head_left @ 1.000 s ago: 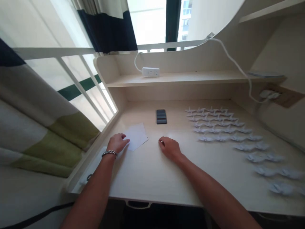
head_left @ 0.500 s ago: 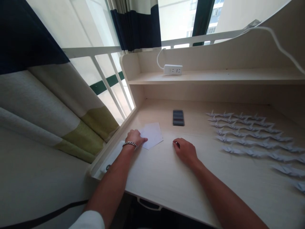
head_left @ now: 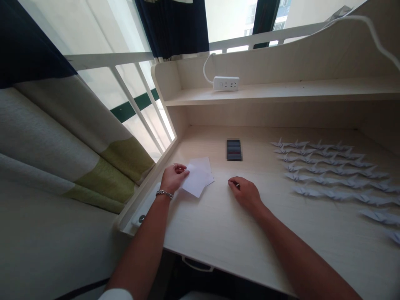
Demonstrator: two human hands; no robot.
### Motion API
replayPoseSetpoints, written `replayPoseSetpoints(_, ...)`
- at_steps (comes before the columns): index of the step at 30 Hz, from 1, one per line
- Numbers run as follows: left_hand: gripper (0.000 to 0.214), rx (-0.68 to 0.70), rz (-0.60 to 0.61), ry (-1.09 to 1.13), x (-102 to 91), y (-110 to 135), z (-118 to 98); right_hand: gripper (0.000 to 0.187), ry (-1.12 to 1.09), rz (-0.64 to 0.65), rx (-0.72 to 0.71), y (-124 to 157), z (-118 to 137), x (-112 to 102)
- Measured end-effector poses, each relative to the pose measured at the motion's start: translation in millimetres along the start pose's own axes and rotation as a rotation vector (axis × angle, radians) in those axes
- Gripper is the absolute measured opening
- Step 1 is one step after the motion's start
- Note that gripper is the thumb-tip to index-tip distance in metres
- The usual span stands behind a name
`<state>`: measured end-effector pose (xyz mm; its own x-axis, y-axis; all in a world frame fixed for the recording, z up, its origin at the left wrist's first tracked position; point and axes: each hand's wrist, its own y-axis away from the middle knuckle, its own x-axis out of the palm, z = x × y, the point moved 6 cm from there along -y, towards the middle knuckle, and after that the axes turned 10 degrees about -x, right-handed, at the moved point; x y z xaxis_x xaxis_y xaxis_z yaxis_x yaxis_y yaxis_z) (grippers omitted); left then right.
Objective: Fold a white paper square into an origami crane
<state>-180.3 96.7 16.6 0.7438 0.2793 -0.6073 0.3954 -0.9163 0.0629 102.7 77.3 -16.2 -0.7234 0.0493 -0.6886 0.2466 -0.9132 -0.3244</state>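
This looks like a study corner in a home or dormitory room: a pale wooden table (head_left: 218, 233) with a built-in shelf (head_left: 281, 93) stands against a window (head_left: 228, 16) hung with striped curtains (head_left: 171, 25). A power strip (head_left: 226, 83) lies on the shelf. Rows of folded paper cranes (head_left: 328, 166) and loose white sheets (head_left: 198, 179) cover the table, and apartment blocks (head_left: 283, 10) show outside.

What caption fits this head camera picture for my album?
Left hand pinches a white sheet above the desk, right hand rests nearby, paper cranes in rows.

Rows of folded paper cranes (head_left: 328, 166) on the right of the table (head_left: 218, 225), blurry dark phone-looking thing (head_left: 234, 150) further back, white power strip (head_left: 225, 83) on the shelf (head_left: 296, 89).
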Motion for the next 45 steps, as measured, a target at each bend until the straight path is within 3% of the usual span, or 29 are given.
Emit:
replayPoseSetpoints(3, 0.033, -0.034, 0.128, 0.313, 13.0, 17, -7, 0.03, -0.302, -0.016, 0.078, 1, 0, -1)
replayPoseSetpoints(7, 0.035, -0.036, 0.329, 0.365, 48.6, 45, -27, 0.036, -0.652, 0.121, 0.173, 11, 3, 9)
replayPoseSetpoints(9, 0.036, -0.009, 0.423, 0.351, 65.8, 56, -36, 0.03, -0.676, 0.176, 0.212, 20, 0, 9)
replayPoseSetpoints(11, 0.036, 0.003, 0.437, 0.36, 74.6, 60, -39, 0.025, -0.648, 0.176, 0.244, 28, -6, 3)
replayPoseSetpoints(17, 0.032, 0.023, 0.385, 0.371, 73.5, 57, -30, 0.023, -0.544, 0.157, 0.295, 39, -27, -24)
replayPoseSetpoints(22, 0.031, 0.031, 0.594, 0.349, 90.3, 81, -31, 0.026, -0.528, 0.241, 0.203, 33, -27, -28)
replayPoseSetpoints(28, 0.029, -0.052, 0.54, 0.399, 103.3, 89, -26, 0.034, -0.653, -0.002, 0.303, 42, -45, -37)
replayPoseSetpoints(45, 0.031, -0.052, 0.551, 0.409, 99.2, 93, -25, 0.035, -0.683, -0.04, 0.337, 50, -53, -40)
